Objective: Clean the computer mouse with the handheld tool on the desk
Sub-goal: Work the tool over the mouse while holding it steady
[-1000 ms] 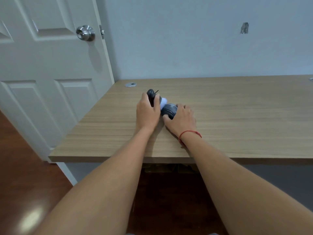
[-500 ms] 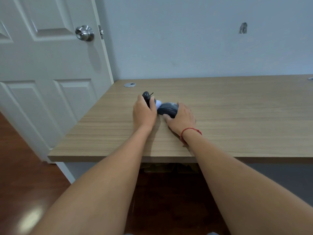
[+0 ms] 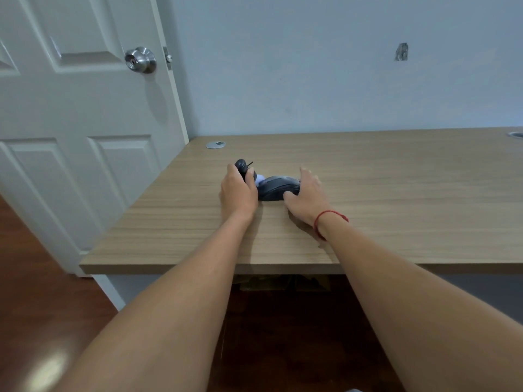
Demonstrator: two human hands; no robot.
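Two bare forearms run up from the bottom of the frame to mid-frame. A red string bracelet (image 3: 329, 219) sits on the right wrist.

Left hand (image 3: 237, 192), grip wrapped around the tool (image 3: 242, 168): dark handle, pale tip touching the left end of the mouse. Right hand (image 3: 307, 198), grip holding the mouse (image 3: 278, 188), thumb on the near side, fingers over the far right end. The mouse lies flat on the counter (image 3: 396, 193), centre of frame.

Risks, as I judge them:
- Tool pushes the mouse rightward; a slack right grip lets it skid.
- Pale tip looks soft; hard pressure may slide it off the curved shell.
- Thin black bit sticking up from the tool could snag a finger.

Count: one mouse, one tool, two hands, one bracelet. Farther back: two cable holes, one left (image 3: 215, 144), one at the right frame edge (image 3: 515, 134). Upper left: one door (image 3: 70, 123), one knob (image 3: 140, 59).
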